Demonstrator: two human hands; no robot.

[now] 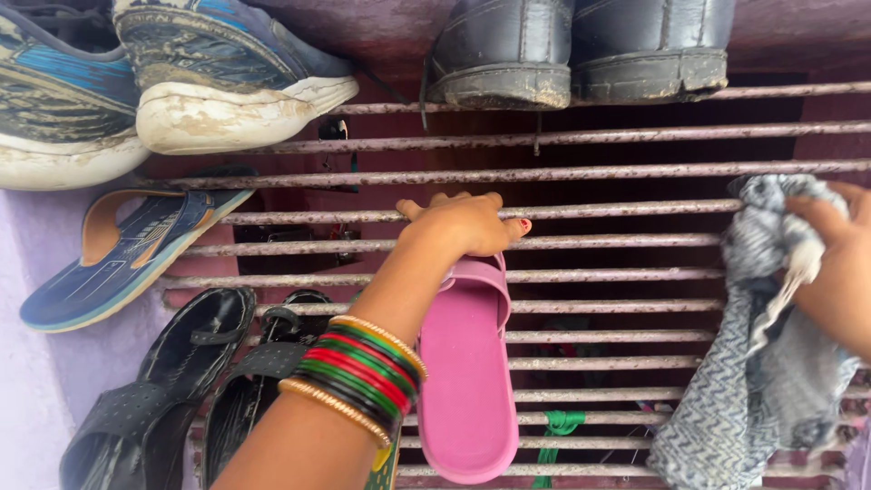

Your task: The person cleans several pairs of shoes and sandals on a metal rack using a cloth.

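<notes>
**Hand on a pink slipper at the shoe rack**

The rack (635,172) of long purple-painted bars fills the view, its bars running from 9 to 3 o'clock. At 11 o'clock two worn blue-and-white sports shoes (209,77) rest on the upper bars; at 1 o'clock stands a pair of dark leather shoes (581,50), soles toward the camera. At 9 o'clock a blue flip-flop (127,254) leans at a slant, and at 7 o'clock lie two black sandals (172,390), just beside the forearm with its red, green and gold bangles (363,377).

At 4 o'clock a grey-and-white patterned cloth (762,363) hangs over the bars, bunched at its top in the right hand (839,263), whose fingers are closed round the fabric.

The pink slipper (467,381) lies on the bars just below centre, its long axis running 12 to 6 o'clock, sole upward as far as can be seen, one end under the hand and the other near the bottom edge. Nothing lies across it but the arm.

The left hand (463,225) covers the slipper's upper end: fingers curl over the strap, knuckles toward 12 o'clock, thumb with red nail pointing to 3 o'clock. The fingertips are hidden behind the hand, so how firm the hold is cannot be told.
</notes>
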